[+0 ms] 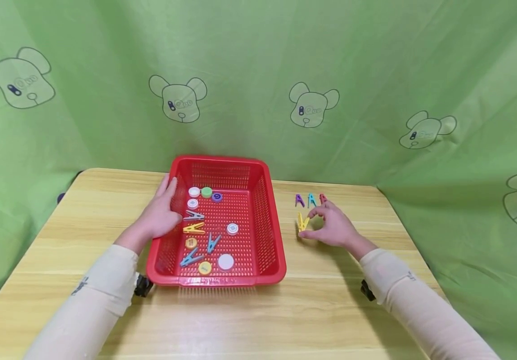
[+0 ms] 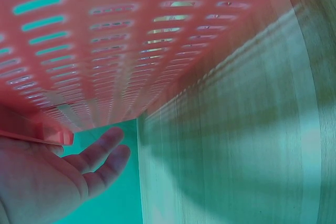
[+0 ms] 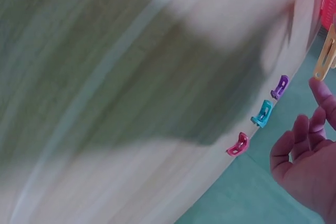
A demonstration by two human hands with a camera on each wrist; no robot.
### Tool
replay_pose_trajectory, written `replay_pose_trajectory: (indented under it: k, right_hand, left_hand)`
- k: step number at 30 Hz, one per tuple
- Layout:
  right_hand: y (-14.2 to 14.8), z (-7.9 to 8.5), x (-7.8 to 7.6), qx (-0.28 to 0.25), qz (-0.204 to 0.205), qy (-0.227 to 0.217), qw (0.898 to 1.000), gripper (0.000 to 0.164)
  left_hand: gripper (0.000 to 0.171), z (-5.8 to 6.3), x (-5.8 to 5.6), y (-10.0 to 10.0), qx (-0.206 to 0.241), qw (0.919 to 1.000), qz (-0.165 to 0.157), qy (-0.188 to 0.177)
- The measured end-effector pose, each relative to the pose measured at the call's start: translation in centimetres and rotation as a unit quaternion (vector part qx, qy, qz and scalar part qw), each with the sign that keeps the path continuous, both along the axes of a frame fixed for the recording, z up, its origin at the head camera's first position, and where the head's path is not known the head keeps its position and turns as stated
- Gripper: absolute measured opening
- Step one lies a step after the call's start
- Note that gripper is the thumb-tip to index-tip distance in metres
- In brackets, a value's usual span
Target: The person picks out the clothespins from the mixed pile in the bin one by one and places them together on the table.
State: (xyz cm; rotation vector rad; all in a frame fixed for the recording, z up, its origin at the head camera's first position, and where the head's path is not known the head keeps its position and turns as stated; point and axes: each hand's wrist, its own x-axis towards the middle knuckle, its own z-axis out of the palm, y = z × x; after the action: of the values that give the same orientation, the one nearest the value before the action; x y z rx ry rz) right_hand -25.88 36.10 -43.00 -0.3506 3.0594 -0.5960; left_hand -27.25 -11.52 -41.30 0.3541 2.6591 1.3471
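Observation:
A red plastic basket (image 1: 275,240) stands on the table. My left hand (image 1: 159,215) grips its left rim; in the left wrist view that hand's fingers (image 2: 107,169) lie outside the perforated wall. Right of the basket, my right hand (image 1: 330,227) pinches a yellow clothespin (image 1: 303,223) between thumb and index finger. In the right wrist view the index fingertip meets the end of the clothespin (image 3: 325,56), while the thumb is out of sight. Beyond this hand, purple (image 1: 300,200), teal (image 1: 312,200) and red (image 1: 323,198) clothespins are lined up.
Inside the basket lie grey-blue clothespins (image 1: 191,257), another yellow clothespin (image 1: 193,228), and several round caps, including a green cap (image 1: 206,192) and a white cap (image 1: 225,262). A green curtain (image 1: 249,140) hangs behind the wooden table (image 1: 258,320).

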Motion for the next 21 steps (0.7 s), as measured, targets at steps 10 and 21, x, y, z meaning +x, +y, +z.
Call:
replay_pose_trajectory:
  k: [10,21]
  right_hand:
    - [-0.1,-1.2,0.1,0.011,-0.036,-0.003,0.999,0.067]
    - [-0.7,-2.5,0.2,0.028,-0.068,0.02,0.997,0.072]
  left_hand:
    - [0.098,0.0,0.1,0.1,0.003,1.0,0.0,-0.003]
    - [0.099,0.3,0.1,0.1,-0.015,0.9998,0.0,0.013]
